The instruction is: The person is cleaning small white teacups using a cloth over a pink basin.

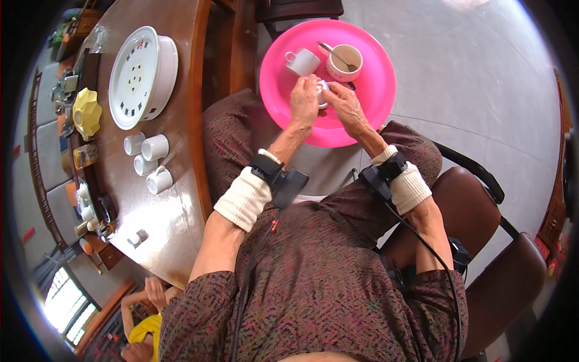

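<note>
Over a round pink basin (274,111), my left hand (303,99) and my right hand (347,107) meet around a small white cup (323,95) with a red mark on it. The fingers of both hands are closed on this cup and cover much of it. Just beyond my left hand, a white mug (303,62) lies inside the basin. Beside it, to the right, stands a larger pale cup (344,75) with a metal spoon (341,58) in it. A small dark thing by my right fingers is partly hidden.
The wooden table (181,223) on my left carries a round white tea tray (134,78), several small white cups (155,146) and a small white piece (137,238). A yellow faceted object (87,113) is farther left. Brown chairs (461,211) stand at right; a person in yellow (145,332) is at lower left.
</note>
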A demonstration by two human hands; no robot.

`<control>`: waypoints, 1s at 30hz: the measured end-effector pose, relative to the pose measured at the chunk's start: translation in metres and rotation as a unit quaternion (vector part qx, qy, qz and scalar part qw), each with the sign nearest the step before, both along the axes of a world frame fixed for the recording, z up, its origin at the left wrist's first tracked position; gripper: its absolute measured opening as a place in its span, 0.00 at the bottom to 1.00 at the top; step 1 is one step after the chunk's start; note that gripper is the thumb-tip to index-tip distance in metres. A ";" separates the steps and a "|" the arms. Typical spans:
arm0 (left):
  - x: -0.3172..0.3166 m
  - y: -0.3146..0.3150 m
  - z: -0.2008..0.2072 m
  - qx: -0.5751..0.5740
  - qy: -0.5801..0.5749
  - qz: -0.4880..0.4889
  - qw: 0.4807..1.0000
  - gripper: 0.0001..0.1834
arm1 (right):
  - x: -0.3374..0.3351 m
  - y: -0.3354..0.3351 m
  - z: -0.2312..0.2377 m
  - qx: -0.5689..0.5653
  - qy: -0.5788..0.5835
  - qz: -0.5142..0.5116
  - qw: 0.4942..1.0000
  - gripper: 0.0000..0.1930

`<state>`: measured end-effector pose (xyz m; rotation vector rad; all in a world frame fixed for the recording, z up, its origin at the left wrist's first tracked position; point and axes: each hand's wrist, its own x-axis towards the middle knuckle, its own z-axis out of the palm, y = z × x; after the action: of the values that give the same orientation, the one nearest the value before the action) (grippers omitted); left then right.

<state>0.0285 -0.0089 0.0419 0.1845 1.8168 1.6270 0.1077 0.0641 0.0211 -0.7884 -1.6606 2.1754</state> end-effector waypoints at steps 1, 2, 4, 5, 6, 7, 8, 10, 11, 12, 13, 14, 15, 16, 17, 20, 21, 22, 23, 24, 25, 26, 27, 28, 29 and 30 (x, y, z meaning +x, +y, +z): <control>0.004 -0.001 -0.001 0.002 -0.028 0.002 1.000 0.18 | 0.002 0.001 0.008 -0.037 -0.024 -0.016 0.999 0.13; 0.007 -0.002 -0.012 -0.002 -0.026 0.007 1.000 0.18 | 0.002 0.006 0.005 -0.050 -0.056 -0.009 0.997 0.13; 0.014 -0.001 -0.036 0.022 0.148 -0.036 0.988 0.18 | 0.003 0.009 0.004 -0.085 -0.050 -0.026 0.995 0.14; 0.023 -0.002 -0.038 -0.013 0.092 -0.035 0.995 0.17 | 0.003 0.009 0.004 -0.088 -0.050 -0.021 0.995 0.14; 0.028 -0.002 -0.044 -0.016 0.092 -0.028 0.995 0.17 | 0.001 0.009 0.005 -0.102 -0.060 -0.048 0.992 0.13; 0.031 -0.004 -0.050 -0.009 0.147 -0.046 0.988 0.16 | -0.001 0.009 0.005 -0.116 -0.070 -0.074 0.988 0.13; 0.032 -0.008 -0.055 -0.002 0.202 -0.063 0.977 0.16 | -0.001 0.008 0.005 -0.118 -0.070 -0.067 0.988 0.13; 0.031 -0.009 -0.048 0.002 0.272 -0.092 0.958 0.15 | 0.000 0.011 0.003 -0.140 -0.099 -0.070 0.983 0.14; 0.032 -0.006 -0.044 -0.005 0.242 -0.058 0.969 0.14 | 0.000 0.011 0.002 -0.140 -0.100 -0.068 0.983 0.14; 0.033 -0.001 -0.031 -0.012 0.211 -0.027 0.977 0.13 | 0.001 0.012 0.000 -0.118 -0.079 -0.064 0.988 0.14; 0.032 -0.001 -0.017 0.075 0.158 -0.046 0.984 0.11 | 0.003 0.012 -0.001 -0.093 -0.058 -0.060 0.992 0.14; 0.028 -0.001 -0.018 0.077 0.156 -0.048 0.984 0.11 | 0.005 0.013 -0.003 -0.069 -0.038 -0.058 0.995 0.14; 0.020 0.000 -0.019 0.076 0.167 -0.051 0.982 0.12 | 0.004 0.011 0.000 -0.068 -0.038 -0.057 0.995 0.14; 0.014 0.002 -0.022 0.078 0.176 -0.058 0.980 0.13 | 0.004 0.009 0.003 -0.035 -0.008 -0.042 0.998 0.14; 0.009 0.001 -0.025 0.066 0.100 -0.004 0.993 0.14 | 0.003 0.008 0.006 -0.001 0.020 -0.028 0.999 0.13; -0.012 -0.006 -0.010 0.020 -0.083 0.000 0.996 0.19 | 0.002 0.001 0.014 0.124 -0.012 0.027 0.992 0.13; -0.012 -0.006 -0.010 0.021 -0.088 -0.007 0.996 0.19 | 0.001 0.001 0.017 0.125 -0.017 0.020 0.992 0.13; -0.010 -0.006 -0.010 0.010 -0.028 -0.023 0.999 0.19 | 0.000 0.003 0.020 0.137 -0.016 0.009 0.990 0.13; -0.007 -0.005 -0.010 0.000 0.032 -0.038 0.999 0.20 | 0.000 0.005 0.023 0.148 -0.014 -0.002 0.989 0.14; -0.002 -0.002 -0.008 0.001 0.029 -0.044 0.999 0.20 | 0.001 0.007 0.028 0.149 -0.018 -0.007 0.989 0.14; 0.003 0.001 -0.005 0.000 0.066 -0.029 0.997 0.18 | 0.002 0.010 0.033 0.108 -0.033 -0.013 0.994 0.14; 0.008 0.002 -0.003 -0.001 0.103 -0.012 0.995 0.16 | 0.003 0.011 0.036 0.067 -0.047 -0.019 0.996 0.14; 0.012 0.002 -0.005 0.000 0.101 -0.017 0.995 0.16 | 0.003 0.012 0.032 0.067 -0.049 -0.024 0.996 0.14; 0.017 0.002 -0.007 -0.003 0.188 -0.030 0.982 0.14 | 0.001 0.014 0.026 -0.005 -0.041 -0.024 0.999 0.15; 0.021 0.001 -0.008 -0.005 0.273 -0.043 0.961 0.13 | 0.001 0.015 0.021 -0.076 -0.031 -0.023 0.996 0.15; 0.024 0.000 -0.003 -0.004 0.271 -0.047 0.961 0.13 | 0.002 0.015 0.021 -0.077 -0.032 -0.026 0.996 0.15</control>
<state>0.0528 -0.0085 0.0393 0.7651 2.1712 1.6021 0.1097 0.0789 0.0422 -0.9415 -1.4964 2.2846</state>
